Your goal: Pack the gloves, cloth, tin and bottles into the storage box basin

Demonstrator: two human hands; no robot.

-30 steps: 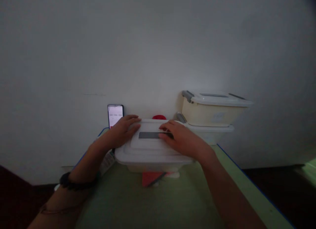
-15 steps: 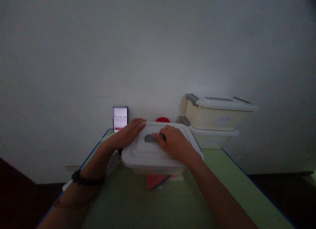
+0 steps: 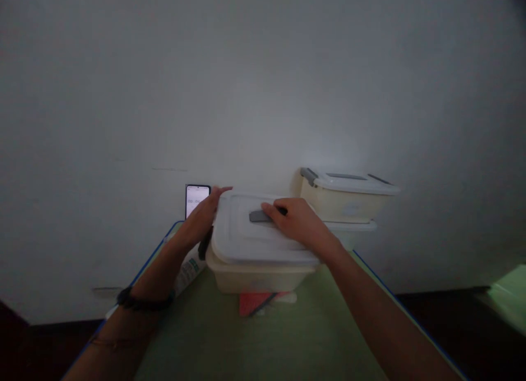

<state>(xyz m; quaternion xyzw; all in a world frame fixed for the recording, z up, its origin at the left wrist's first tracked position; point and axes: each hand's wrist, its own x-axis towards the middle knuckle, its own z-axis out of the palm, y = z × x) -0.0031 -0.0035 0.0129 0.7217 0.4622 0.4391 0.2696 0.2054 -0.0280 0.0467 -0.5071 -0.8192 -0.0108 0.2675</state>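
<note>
A white lid (image 3: 234,236) sits raised and shifted slightly right on a cream plastic storage box (image 3: 263,280), with a gap along the left and front rim. Its grey handle (image 3: 259,216) is pinched by my right hand (image 3: 299,223), thumb on the near side and fingers curled behind. Along the box's left side lies my left hand (image 3: 204,214), fingers stretched out beside the lid's far left corner. Below that hand a dark clip (image 3: 205,244) hangs at the box's left end. The inside of the box is hidden under the lid.
Behind my left hand a lit phone (image 3: 198,197) leans on the wall. Two lidded boxes (image 3: 341,203) are stacked at the back right. A red flat item (image 3: 252,302) pokes out beneath the front box, and a white printed package (image 3: 189,271) lies left on the green table (image 3: 263,348).
My right hand has pulled the lid up by its handle and off the box rim. My left hand has slid off the lid's top to its left edge.
</note>
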